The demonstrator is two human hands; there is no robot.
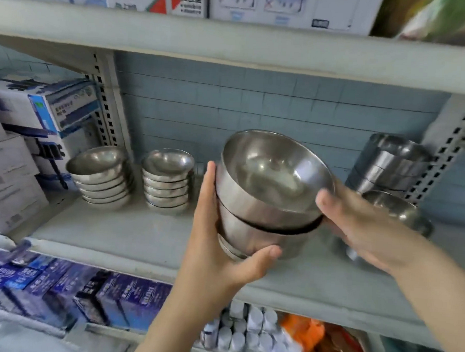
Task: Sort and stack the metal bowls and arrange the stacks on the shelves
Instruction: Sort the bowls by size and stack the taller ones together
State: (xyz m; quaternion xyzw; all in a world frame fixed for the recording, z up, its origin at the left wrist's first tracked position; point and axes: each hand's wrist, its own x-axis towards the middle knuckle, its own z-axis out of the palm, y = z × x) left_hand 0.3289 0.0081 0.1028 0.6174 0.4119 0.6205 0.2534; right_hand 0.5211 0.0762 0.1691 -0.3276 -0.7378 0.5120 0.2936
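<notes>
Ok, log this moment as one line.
left hand grips bowl stack | right hand holds it | stack tilted over shelf

Shallow-bowl stacks (100,180): two. Deep-bowl stacks (390,163) set down: two. Held stack (270,205): one. Hands (218,240): two.

A shop: slotted metal shelves (145,241) carry stacks of identical steel bowls (167,182), boxed goods (53,107) in white and blue cartons, and rows of blue packets (56,282) below.

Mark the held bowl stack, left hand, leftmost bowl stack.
held bowl stack (251,204), head view, upper bowl's side wall.
left hand (208,245), head view, mid-hand.
leftmost bowl stack (103,181), head view, stacked bowl sides.
</notes>
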